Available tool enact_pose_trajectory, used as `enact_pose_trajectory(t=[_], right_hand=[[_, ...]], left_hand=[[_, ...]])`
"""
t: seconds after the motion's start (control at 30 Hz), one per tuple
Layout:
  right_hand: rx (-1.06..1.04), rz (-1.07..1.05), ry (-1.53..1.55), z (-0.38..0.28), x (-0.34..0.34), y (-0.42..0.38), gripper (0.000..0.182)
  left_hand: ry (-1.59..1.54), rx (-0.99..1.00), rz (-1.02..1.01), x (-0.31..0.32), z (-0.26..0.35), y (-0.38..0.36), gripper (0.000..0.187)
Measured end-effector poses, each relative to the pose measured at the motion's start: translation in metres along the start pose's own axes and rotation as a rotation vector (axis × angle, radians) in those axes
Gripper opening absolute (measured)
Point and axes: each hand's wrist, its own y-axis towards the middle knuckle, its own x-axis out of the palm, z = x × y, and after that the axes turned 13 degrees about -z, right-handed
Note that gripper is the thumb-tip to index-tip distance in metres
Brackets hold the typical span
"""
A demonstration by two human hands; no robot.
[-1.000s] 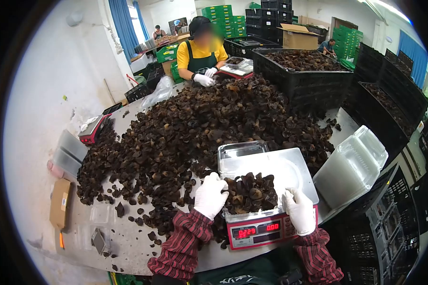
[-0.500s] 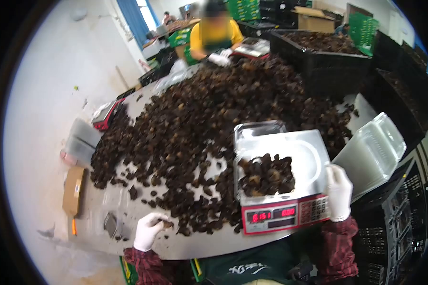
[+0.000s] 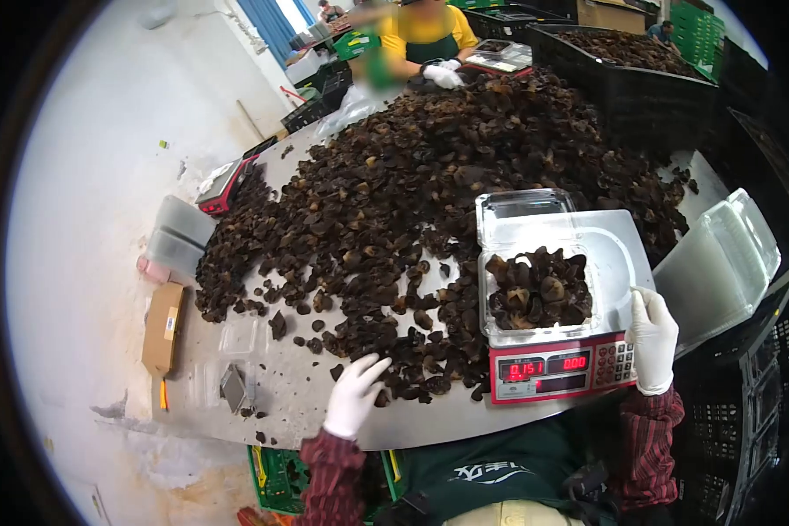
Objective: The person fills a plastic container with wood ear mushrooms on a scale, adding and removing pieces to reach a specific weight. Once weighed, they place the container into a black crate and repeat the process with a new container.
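A clear plastic box [image 3: 536, 298] filled with dark dried fungus sits on a red scale [image 3: 559, 373] with lit red digits. My right hand [image 3: 651, 340], in a white glove, rests against the right edge of the scale's steel pan and holds nothing. My left hand [image 3: 353, 396], also gloved, hovers with fingers spread over loose fungus pieces [image 3: 412, 373] near the table's front edge. A big heap of the same fungus [image 3: 438, 167] covers the steel table [image 3: 298, 408].
A stack of clear lidded boxes [image 3: 719, 267] lies right of the scale. Across the table a person in a yellow shirt [image 3: 425, 31] works at another scale. A second red scale [image 3: 226, 186], a cardboard packet [image 3: 163, 329] and black crates [image 3: 622, 70] surround the heap.
My left hand left the box on the scale, swung down to the front edge, and now is open over the loose pieces. The camera tilted downward. My right hand stayed by the scale.
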Motion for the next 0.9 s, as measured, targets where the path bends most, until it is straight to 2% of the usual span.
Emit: enact_pose_trajectory(t=[0.07,0.1,0.13,0.2,0.23,0.33,0.37,0.4,0.47,0.5,0.53,0.57,0.6,0.63,0.67,0.73,0.83,0.9], right_hand=[[-0.016,0.016,-0.054,0.006,-0.005,-0.005,0.019],[0.018,0.027,-0.068,0.001,-0.007,-0.009,0.020],[0.050,0.034,-0.051,0.002,-0.010,-0.011,0.020],[0.045,0.030,-0.012,0.009,-0.018,-0.015,0.019],[0.086,0.043,-0.017,0.008,-0.019,-0.017,0.019],[0.095,0.048,-0.029,0.013,-0.023,-0.019,0.019],[0.107,0.047,-0.025,0.015,-0.022,-0.018,0.019],[0.109,0.031,-0.030,0.020,-0.020,-0.017,0.019],[0.053,0.013,-0.041,0.029,-0.014,-0.014,0.020],[0.034,0.005,-0.067,0.026,-0.009,-0.013,0.021],[0.004,0.010,-0.090,0.024,-0.004,-0.012,0.020],[0.016,-0.017,-0.101,0.018,0.001,-0.012,0.020],[0.030,-0.045,-0.112,0.014,0.002,-0.012,0.021],[-0.075,-0.031,-0.204,0.021,0.007,-0.010,0.022],[-0.039,-0.055,-0.136,0.021,0.008,-0.013,0.021],[-0.104,-0.059,-0.216,0.024,0.008,-0.013,0.021],[-0.011,-0.066,-0.164,0.025,0.004,-0.016,0.020],[-0.034,-0.072,-0.218,0.025,0.004,-0.014,0.020]], left_hand=[[0.247,0.139,-0.065,0.009,0.013,0.042,0.052],[0.344,0.112,-0.165,0.010,0.020,0.057,0.056],[0.383,0.136,-0.183,0.018,0.017,0.068,0.049],[0.208,0.112,-0.308,0.037,-0.009,0.087,0.039],[0.152,0.152,-0.230,0.037,-0.015,0.092,0.031],[-0.226,0.173,-0.141,0.018,-0.024,0.109,0.030],[-0.405,0.090,-0.087,0.014,-0.021,0.112,0.023],[-0.561,0.041,-0.111,0.009,-0.018,0.118,0.026],[-0.807,0.152,0.013,-0.009,0.029,0.127,0.029],[-0.883,0.268,0.058,-0.020,0.065,0.131,0.032],[-0.846,0.251,0.076,-0.027,0.093,0.133,0.031],[-0.656,0.330,0.092,-0.025,0.104,0.140,0.034],[-0.515,0.361,0.029,-0.031,0.129,0.142,0.041],[-0.414,0.408,-0.035,-0.028,0.146,0.147,0.046],[-0.312,0.453,-0.097,-0.025,0.156,0.151,0.051],[-0.209,0.501,-0.142,-0.016,0.156,0.156,0.056],[-0.275,0.488,-0.115,-0.016,0.143,0.156,0.054],[-0.366,0.449,-0.068,-0.016,0.139,0.157,0.046]])
